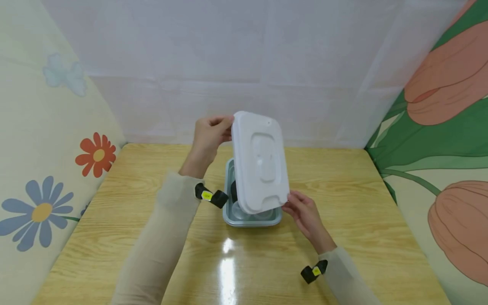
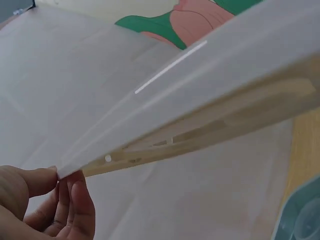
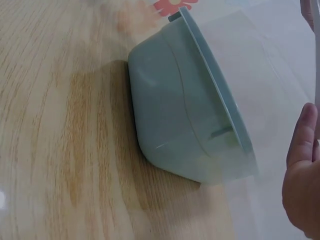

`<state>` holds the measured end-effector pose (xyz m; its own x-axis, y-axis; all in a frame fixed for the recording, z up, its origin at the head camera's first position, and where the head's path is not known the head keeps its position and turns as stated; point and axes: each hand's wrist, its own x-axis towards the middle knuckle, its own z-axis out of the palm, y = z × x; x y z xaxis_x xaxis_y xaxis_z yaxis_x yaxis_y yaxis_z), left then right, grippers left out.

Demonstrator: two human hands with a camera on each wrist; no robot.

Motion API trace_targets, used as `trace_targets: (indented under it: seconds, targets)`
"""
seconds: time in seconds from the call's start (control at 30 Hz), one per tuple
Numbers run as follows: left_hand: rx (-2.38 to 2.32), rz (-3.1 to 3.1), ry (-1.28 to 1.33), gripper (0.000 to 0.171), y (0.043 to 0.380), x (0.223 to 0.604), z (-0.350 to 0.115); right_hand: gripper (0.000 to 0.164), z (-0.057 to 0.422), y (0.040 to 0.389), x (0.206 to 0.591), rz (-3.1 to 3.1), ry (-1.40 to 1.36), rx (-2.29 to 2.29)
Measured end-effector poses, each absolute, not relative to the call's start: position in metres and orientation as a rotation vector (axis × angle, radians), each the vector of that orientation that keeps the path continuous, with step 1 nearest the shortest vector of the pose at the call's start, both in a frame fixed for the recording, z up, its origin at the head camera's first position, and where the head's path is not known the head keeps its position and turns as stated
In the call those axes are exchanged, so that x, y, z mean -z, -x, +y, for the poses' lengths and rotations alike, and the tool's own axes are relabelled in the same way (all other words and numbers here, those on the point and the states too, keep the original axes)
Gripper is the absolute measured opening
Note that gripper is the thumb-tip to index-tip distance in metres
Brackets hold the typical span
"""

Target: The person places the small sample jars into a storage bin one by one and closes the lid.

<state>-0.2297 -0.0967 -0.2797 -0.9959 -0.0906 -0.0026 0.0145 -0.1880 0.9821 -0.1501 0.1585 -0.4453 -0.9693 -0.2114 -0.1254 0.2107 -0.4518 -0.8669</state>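
Note:
A white plastic lid (image 1: 245, 169) with a recessed middle is held up at a tilt over a blue-green plastic box (image 1: 251, 223). My left hand (image 1: 209, 137) pinches the lid's far left corner between thumb and fingers, as the left wrist view also shows. At the near right corner, the fingers of my right hand (image 1: 306, 216) grip the lid's edge. The box stands upright on the table, apart from the lid. Inside it, a dark thing (image 1: 234, 191) and clear round pieces (image 1: 240, 212) show partly; the lid hides the rest.
The box stands on a wood-grain table (image 1: 324, 178), towards its far side. A white cloth (image 1: 244, 63) hangs behind it, and flower-patterned cloths (image 1: 438, 152) flank both sides. Black wrist straps with cameras (image 1: 219, 198) sit on both forearms.

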Motion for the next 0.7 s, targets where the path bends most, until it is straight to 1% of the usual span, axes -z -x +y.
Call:
trace_targets:
  seconds: [0.17,0.23,0.47,0.7]
  targets:
    - [2.211,-2.012,-0.141,0.032,0.229,0.296,-0.097,0.032,0.159,0.147,0.446,1.493,0.029,2.508]
    - [2.169,-2.023,-0.150,0.031,0.228,0.303,-0.097,0.031,0.158,0.147,0.445,1.518,-0.001,2.519]
    - [2.028,-2.183,-0.165,0.027,0.213,0.324,-0.099,0.027,0.153,0.149,0.440,1.629,-0.249,2.534]
    - [2.020,-2.213,-0.195,0.025,0.199,0.345,-0.099,0.026,0.151,0.148,0.437,1.663,-0.328,2.554]
